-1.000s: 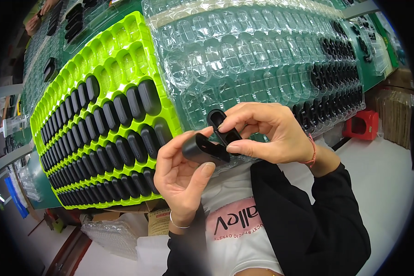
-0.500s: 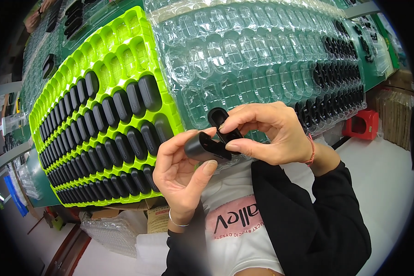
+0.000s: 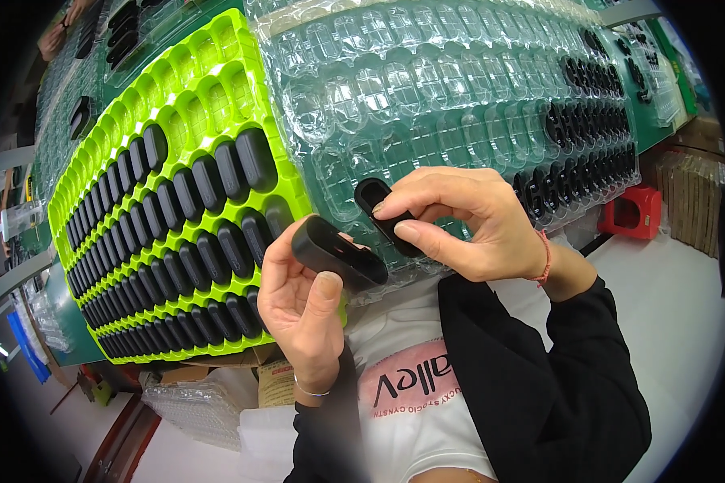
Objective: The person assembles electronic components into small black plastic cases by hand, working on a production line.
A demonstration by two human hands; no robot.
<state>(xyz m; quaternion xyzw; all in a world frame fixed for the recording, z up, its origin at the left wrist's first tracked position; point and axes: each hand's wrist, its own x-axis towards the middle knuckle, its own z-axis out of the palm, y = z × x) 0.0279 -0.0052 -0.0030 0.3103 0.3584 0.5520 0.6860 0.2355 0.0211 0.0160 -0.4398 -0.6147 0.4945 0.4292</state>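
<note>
Between the thumb and fingers of my left hand (image 3: 304, 315) is a hollow black oval shell (image 3: 330, 251), tilted with its open side toward the right. My right hand (image 3: 479, 225) pinches a smaller black oval insert (image 3: 372, 193) by its side, thumb below and index finger on top. A small gap separates the two parts. Left of my hands, a bright green tray (image 3: 292, 173) carries rows of closed-looking black oval cases (image 3: 255, 159). Beneath and beyond my right hand spreads a clear plastic tray (image 3: 427, 141), with black inserts (image 3: 576, 173) in its right-hand pockets.
A red plastic holder (image 3: 644, 211) stands at the right edge of the green table. Stacked cardboard (image 3: 689, 201) is farther right. Below the table on the left are stacked clear trays (image 3: 197, 406). At the far upper left, another person's hand (image 3: 52, 40) shows.
My left hand has moved left with the shell, and turned it. The insert, close against the shell before, is now apart from it; my right hand has shifted only slightly.
</note>
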